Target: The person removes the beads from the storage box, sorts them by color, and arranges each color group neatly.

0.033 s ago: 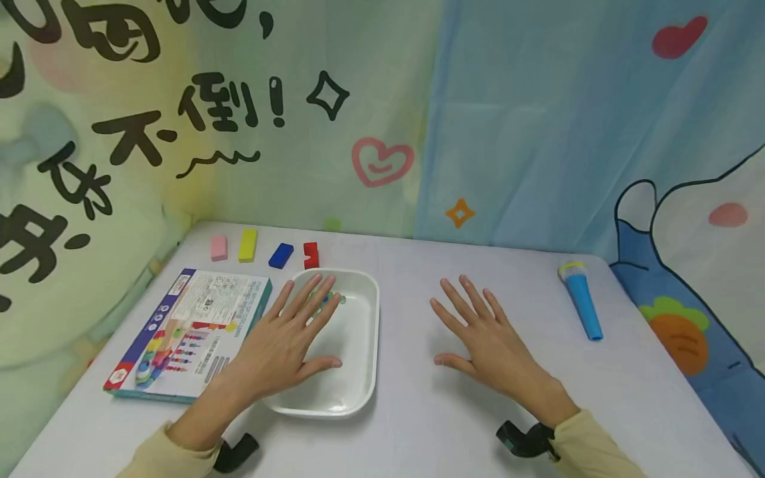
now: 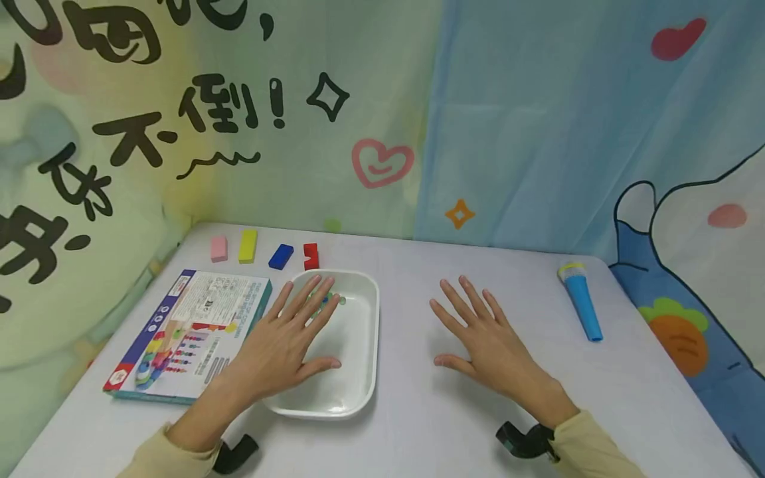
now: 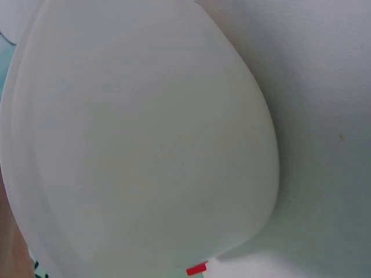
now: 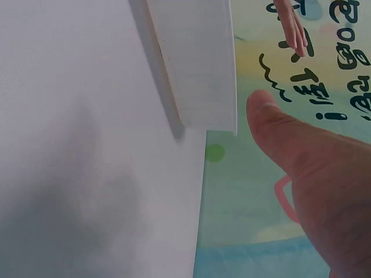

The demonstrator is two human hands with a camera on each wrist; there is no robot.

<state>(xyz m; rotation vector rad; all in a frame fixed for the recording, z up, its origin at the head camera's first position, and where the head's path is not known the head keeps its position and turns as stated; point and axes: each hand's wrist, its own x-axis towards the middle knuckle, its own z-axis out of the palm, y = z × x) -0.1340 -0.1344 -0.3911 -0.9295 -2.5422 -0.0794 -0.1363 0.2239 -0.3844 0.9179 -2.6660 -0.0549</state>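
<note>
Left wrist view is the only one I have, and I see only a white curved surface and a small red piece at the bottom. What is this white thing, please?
Observer: It is a white tray on the table; the left hand lies flat over its left rim, fingers straight.
Operator: Is something inside the tray?
Observer: Yes, a few small beads at its far end, just past the fingertips.
Operator: And the red piece?
Observer: A red block behind the tray, last in a row with a pink block, a yellow block and a blue block.
Operator: Where is the other hand?
Observer: The right hand rests flat on the table, right of the tray, holding nothing.
</note>
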